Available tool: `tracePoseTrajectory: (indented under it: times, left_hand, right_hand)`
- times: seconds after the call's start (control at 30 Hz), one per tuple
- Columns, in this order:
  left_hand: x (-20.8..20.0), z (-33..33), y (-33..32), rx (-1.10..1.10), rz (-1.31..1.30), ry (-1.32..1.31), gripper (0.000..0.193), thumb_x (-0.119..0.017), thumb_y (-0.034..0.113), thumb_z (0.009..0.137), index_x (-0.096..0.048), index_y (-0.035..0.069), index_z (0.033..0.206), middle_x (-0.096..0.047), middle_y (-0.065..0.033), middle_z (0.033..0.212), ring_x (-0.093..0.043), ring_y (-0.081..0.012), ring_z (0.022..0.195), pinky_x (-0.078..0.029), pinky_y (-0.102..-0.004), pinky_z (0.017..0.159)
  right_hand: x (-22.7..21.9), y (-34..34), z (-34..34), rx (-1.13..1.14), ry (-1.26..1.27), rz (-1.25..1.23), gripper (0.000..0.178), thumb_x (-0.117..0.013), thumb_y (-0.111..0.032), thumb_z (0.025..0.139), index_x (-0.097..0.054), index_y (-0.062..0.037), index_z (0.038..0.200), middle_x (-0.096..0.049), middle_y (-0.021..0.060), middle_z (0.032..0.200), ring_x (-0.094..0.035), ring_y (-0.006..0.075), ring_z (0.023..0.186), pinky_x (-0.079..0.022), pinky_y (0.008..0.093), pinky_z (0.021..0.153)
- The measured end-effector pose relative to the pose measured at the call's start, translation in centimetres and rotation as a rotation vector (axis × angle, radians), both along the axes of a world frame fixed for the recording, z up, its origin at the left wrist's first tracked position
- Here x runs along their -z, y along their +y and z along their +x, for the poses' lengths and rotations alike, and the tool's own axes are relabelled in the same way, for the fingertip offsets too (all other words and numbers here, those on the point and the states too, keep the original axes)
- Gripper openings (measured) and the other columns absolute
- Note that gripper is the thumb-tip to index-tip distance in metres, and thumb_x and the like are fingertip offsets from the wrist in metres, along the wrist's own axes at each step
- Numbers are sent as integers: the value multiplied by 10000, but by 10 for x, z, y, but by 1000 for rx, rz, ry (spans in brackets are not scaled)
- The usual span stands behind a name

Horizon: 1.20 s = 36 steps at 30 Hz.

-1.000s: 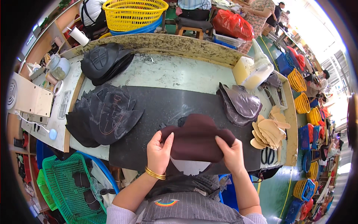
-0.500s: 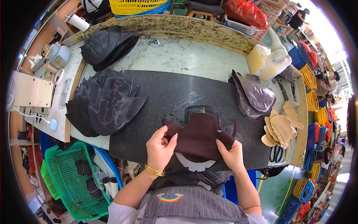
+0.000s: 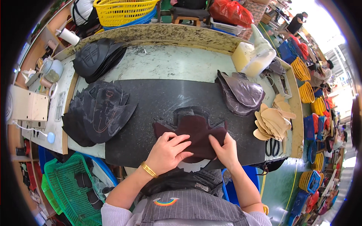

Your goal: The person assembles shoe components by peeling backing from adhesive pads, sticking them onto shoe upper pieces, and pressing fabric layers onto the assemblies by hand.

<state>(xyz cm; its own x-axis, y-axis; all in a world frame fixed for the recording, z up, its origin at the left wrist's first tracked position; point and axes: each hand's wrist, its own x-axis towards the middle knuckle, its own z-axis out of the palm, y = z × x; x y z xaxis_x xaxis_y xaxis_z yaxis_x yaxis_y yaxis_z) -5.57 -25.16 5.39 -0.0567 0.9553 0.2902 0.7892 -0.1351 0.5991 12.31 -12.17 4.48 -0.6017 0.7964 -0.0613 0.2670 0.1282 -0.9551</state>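
A dark maroon fabric piece (image 3: 194, 132) lies over a black cut-out piece (image 3: 191, 110), whose greyish edges stick out beyond it on the far side. Below the fabric, a light grey strip with a notched edge (image 3: 193, 166) shows. My left hand (image 3: 171, 150) rests on the fabric's near left part, fingers stretched and slightly apart. On the right side of the fabric, my right hand (image 3: 225, 150) presses with its thumb, which stands apart from the index finger. Its other fingers are partly hidden.
A black mat (image 3: 158, 101) covers the table's middle. Stacked black pieces (image 3: 102, 113) lie left, plastic-covered dark pieces (image 3: 243, 94) and beige pieces (image 3: 271, 122) right. Black-handled scissors (image 3: 272, 147) lie near the right edge. A green basket (image 3: 71, 188) stands below left.
The fabric, held up by both hands at its side edges before, now lies lower on the black piece. My left hand has let go of its edge and moved inward, fingers spread flat.
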Motion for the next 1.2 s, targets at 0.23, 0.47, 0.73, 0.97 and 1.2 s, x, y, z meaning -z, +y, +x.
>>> tracePoseTrajectory:
  times: [0.23, 0.47, 0.73, 0.97, 1.2]
  left_hand:
    - [-5, 1, 0, 5, -9, 64, 447, -679, 408, 733, -657, 65, 1018, -592, -43, 1156, -490, -260, 979, -428, -359, 848]
    - [-4, 6, -4, 13, 1, 116, 444, -672, 430, 732, -652, 119, 1049, -555, -39, 1207, -476, -260, 998, -412, -370, 840]
    - [-6, 7, -8, 31, -28, 147, 447, -688, 428, 709, -648, 146, 1053, -513, -54, 1251, -456, -271, 1049, -396, -385, 862]
    - [-10, 4, -6, 38, -83, 77, 467, -729, 389, 679, -650, 132, 1061, -517, -66, 1258, -449, -281, 1076, -367, -381, 933]
    - [-14, -11, -17, 90, -81, -89, 574, -753, 305, 669, -564, 16, 1127, -516, -125, 1209, -463, -304, 1110, -391, -399, 951]
  right_hand:
    - [-7, 7, 15, 174, -84, -66, 65, -537, -59, 890, -492, -15, 902, -527, 17, 594, -485, 53, 408, -343, 193, 338]
    - [-14, 3, 18, 223, -87, -73, 67, -540, -43, 877, -479, -14, 873, -531, 16, 595, -495, 56, 412, -359, 198, 343]
    - [3, 8, 16, 132, -194, 224, 138, -590, -37, 811, -489, -13, 902, -531, 78, 544, -548, 165, 432, -438, 288, 434]
    - [5, 11, 15, 143, -265, 368, 187, -609, -63, 806, -495, -27, 950, -544, 108, 569, -574, 271, 488, -451, 347, 476]
    - [-22, 21, 42, -78, -248, 831, 258, -615, -17, 735, -561, -21, 987, -596, 134, 859, -590, 311, 749, -490, 369, 641]
